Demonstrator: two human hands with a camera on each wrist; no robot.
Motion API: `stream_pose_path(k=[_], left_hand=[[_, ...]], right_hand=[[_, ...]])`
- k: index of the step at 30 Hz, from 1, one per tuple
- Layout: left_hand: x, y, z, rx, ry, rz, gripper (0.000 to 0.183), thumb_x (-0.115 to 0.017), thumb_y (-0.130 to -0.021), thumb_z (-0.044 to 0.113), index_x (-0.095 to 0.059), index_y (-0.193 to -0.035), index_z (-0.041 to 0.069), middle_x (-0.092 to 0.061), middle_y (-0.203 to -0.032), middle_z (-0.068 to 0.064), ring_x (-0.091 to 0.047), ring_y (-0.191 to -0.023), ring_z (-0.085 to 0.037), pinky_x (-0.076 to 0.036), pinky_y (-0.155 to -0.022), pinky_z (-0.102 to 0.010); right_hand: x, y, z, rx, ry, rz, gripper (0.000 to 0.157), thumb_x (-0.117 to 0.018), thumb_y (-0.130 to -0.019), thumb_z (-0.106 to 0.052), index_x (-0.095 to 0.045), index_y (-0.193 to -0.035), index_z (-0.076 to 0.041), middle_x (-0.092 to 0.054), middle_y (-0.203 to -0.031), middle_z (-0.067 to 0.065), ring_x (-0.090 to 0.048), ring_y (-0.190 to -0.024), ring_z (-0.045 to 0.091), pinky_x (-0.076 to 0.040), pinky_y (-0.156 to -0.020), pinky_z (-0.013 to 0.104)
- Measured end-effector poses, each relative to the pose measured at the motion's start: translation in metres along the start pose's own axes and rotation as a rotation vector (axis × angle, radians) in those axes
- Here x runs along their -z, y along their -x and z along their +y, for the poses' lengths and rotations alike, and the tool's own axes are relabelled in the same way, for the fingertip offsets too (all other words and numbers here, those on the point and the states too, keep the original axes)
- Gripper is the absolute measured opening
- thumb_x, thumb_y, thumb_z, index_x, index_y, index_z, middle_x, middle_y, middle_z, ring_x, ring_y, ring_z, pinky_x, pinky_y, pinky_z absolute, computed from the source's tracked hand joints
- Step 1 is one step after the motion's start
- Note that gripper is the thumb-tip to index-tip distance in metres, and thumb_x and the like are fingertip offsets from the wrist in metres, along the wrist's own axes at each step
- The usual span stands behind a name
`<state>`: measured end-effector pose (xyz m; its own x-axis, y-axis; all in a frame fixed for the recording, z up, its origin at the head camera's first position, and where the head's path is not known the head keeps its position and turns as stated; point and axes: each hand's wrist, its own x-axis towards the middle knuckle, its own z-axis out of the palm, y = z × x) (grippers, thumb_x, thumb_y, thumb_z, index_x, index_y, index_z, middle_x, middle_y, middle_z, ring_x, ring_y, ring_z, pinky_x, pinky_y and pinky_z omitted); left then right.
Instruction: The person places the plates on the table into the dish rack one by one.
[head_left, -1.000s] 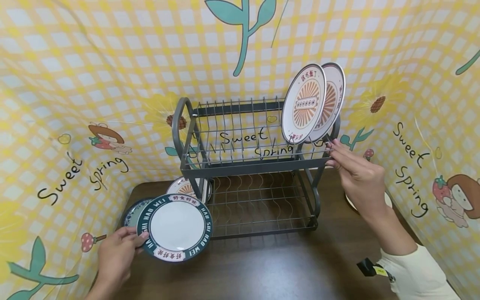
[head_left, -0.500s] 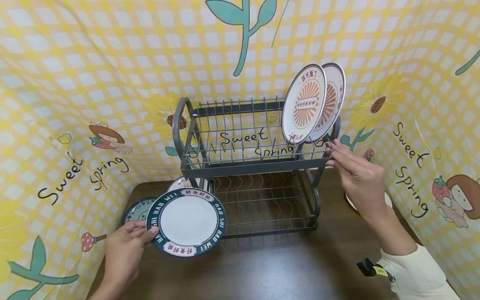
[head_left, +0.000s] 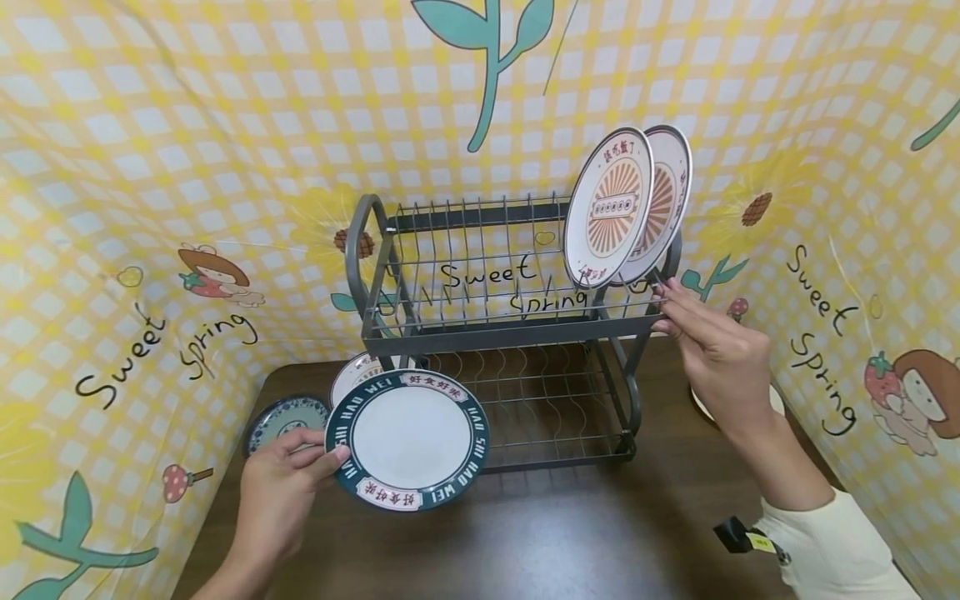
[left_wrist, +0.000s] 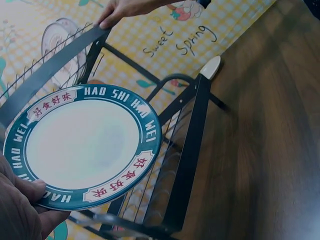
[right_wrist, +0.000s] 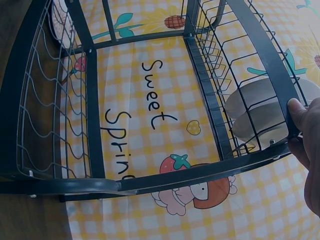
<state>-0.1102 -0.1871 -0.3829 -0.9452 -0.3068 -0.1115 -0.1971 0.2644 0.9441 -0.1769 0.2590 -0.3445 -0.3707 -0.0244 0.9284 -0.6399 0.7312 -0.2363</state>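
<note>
My left hand (head_left: 288,492) pinches the left edge of a white plate (head_left: 411,437) with a green lettered rim, thumb on top. The plate is held tilted in front of the lower tier of a dark grey dish rack (head_left: 510,336). In the left wrist view the same plate (left_wrist: 85,147) overlaps the rack's frame. My right hand (head_left: 720,358) grips the front right corner of the rack's upper tier between thumb and fingers. Close above that hand, two white plates with orange sunburst prints, the nearer plate (head_left: 607,208) and the farther plate (head_left: 670,196), stand upright in the upper tier.
On the brown table (head_left: 540,533), a blue-patterned plate (head_left: 285,417) lies at the left. A sunburst plate (head_left: 360,372) sits behind the held one, partly hidden. At the right, a pale round dish (head_left: 776,402) is mostly behind my right forearm. Checked cloth (head_left: 262,125) surrounds the table.
My left hand has carried the green-rimmed plate right and slightly up, in front of the rack, uncovering more of the blue-patterned plate. The right hand stays at the rack's corner.
</note>
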Motion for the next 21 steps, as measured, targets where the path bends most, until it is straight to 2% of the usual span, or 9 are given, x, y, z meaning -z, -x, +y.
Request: stream_pose_path(k=[7, 12, 16, 21], left_hand=[[-0.017, 0.005, 0.015, -0.021, -0.007, -0.045, 0.025, -0.075, -0.081, 0.004, -0.064, -0.101, -0.005, -0.075, -0.095, -0.014, -0.071, -0.079, -0.01, -0.06, -0.069, -0.024], [-0.026, 0.007, 0.024, -0.044, 0.034, -0.066, 0.025, -0.076, -0.08, 0.003, -0.065, -0.1, -0.005, -0.075, -0.092, -0.012, -0.071, -0.078, -0.011, -0.061, -0.068, -0.025], [-0.031, 0.01, 0.03, -0.05, 0.056, -0.089, 0.025, -0.076, -0.08, 0.003, -0.064, -0.101, -0.006, -0.075, -0.095, -0.014, -0.071, -0.078, -0.012, -0.061, -0.071, -0.025], [-0.039, 0.014, 0.036, -0.06, 0.085, -0.094, 0.024, -0.076, -0.079, 0.002, -0.064, -0.099, -0.006, -0.075, -0.094, -0.015, -0.072, -0.078, -0.013, -0.061, -0.07, -0.025]], right_hand=[[0.003, -0.001, 0.0, 0.008, 0.004, -0.04, 0.034, -0.081, -0.066, 0.003, -0.076, -0.099, -0.003, -0.071, -0.11, 0.01, -0.068, -0.105, 0.024, -0.049, -0.093, 0.012], [0.004, 0.001, -0.004, -0.019, 0.02, -0.042, 0.035, -0.081, -0.067, 0.003, -0.075, -0.101, -0.001, -0.071, -0.114, 0.01, -0.069, -0.105, 0.022, -0.047, -0.094, 0.009], [0.005, 0.004, -0.009, -0.064, 0.066, -0.011, 0.036, -0.084, -0.066, 0.0, -0.074, -0.101, 0.001, -0.07, -0.11, 0.014, -0.068, -0.092, 0.026, -0.045, -0.088, 0.004], [0.003, 0.007, -0.018, -0.116, 0.041, 0.088, 0.042, -0.086, -0.066, -0.004, -0.063, -0.098, 0.009, -0.057, -0.102, 0.027, -0.06, -0.087, 0.033, -0.047, -0.082, 0.01]])
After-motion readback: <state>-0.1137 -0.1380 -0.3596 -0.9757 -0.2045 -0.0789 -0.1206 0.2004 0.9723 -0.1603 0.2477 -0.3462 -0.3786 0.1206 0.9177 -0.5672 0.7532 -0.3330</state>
